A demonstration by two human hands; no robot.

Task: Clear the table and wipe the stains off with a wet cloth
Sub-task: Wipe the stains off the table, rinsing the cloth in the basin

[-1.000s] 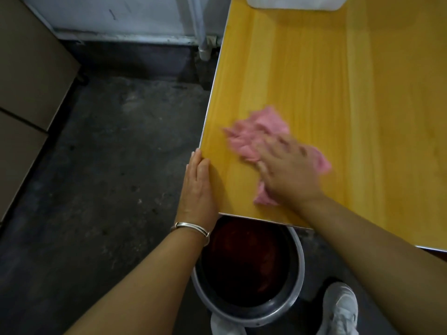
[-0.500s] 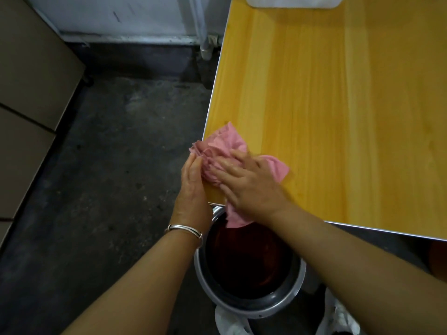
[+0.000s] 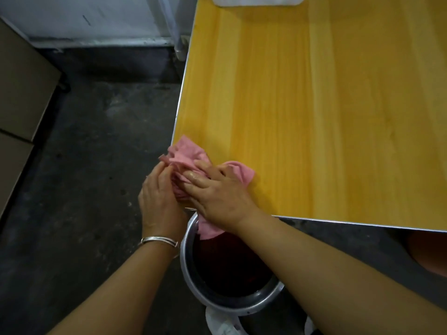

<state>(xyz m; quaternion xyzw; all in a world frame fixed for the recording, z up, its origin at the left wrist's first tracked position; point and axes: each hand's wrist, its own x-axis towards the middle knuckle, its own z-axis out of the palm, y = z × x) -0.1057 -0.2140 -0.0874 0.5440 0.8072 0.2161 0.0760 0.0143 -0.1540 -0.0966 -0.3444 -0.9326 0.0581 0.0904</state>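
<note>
A crumpled pink cloth (image 3: 186,155) lies on the near left corner of the yellow wooden table (image 3: 302,112), with one end hanging over the front edge. My right hand (image 3: 217,197) lies on top of the cloth, fingers spread and pointing left. My left hand (image 3: 157,197) is beside the table's left edge, its fingertips pinching the cloth's left side. A silver bangle sits on my left wrist.
A round metal bin (image 3: 229,303) with a dark inside stands on the floor under the table corner. A white object (image 3: 256,1) sits at the table's far edge. Brown boxes (image 3: 17,97) line the left. White shoes (image 3: 222,325) show below the bin.
My right hand swept the cloth from the table's left part to its near left corner. My left hand left the table edge and took hold of the cloth's side.
</note>
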